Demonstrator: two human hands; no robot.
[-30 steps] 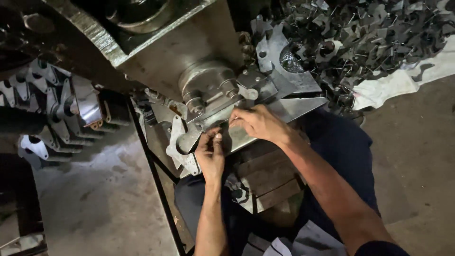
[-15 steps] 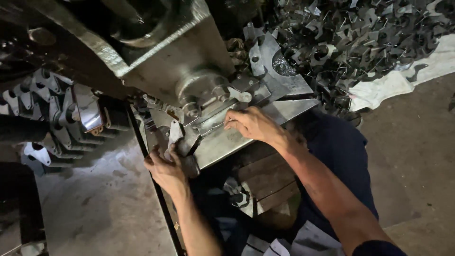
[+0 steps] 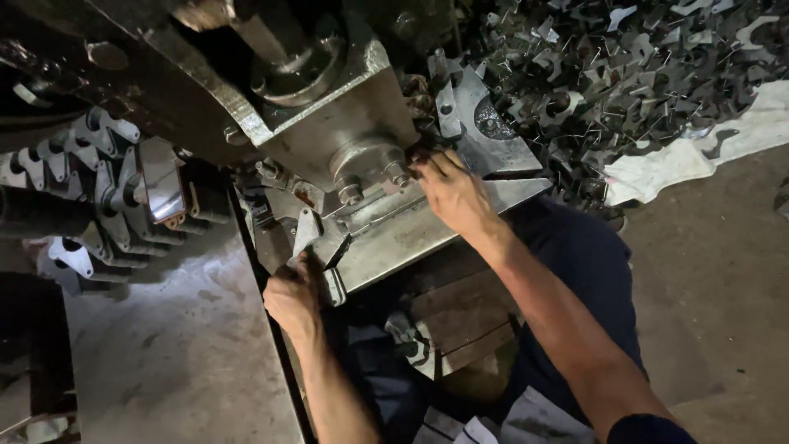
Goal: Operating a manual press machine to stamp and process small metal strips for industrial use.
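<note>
My left hand (image 3: 292,298) is at the lower left corner of the press bed (image 3: 411,238), its fingers closed on a flat, pale stamped metal piece (image 3: 307,233) that sticks up from the fist. My right hand (image 3: 452,193) lies on the steel bed plate, fingers stretched up and left toward the dark gap under the round ram (image 3: 366,164). Its fingertips are in shadow, so I cannot see whether they hold anything. The heavy grey press head (image 3: 329,90) hangs over both hands.
A big heap of dark stamped metal parts (image 3: 625,74) fills the upper right, partly on a white cloth (image 3: 690,156). Rows of similar pale pieces (image 3: 99,189) are stacked at the left. Wooden blocks (image 3: 460,321) sit under the bed, above my dark trousers (image 3: 592,271).
My left hand has drawn down and left, away from the die, with a metal piece. My right hand has slid up toward the ram.
</note>
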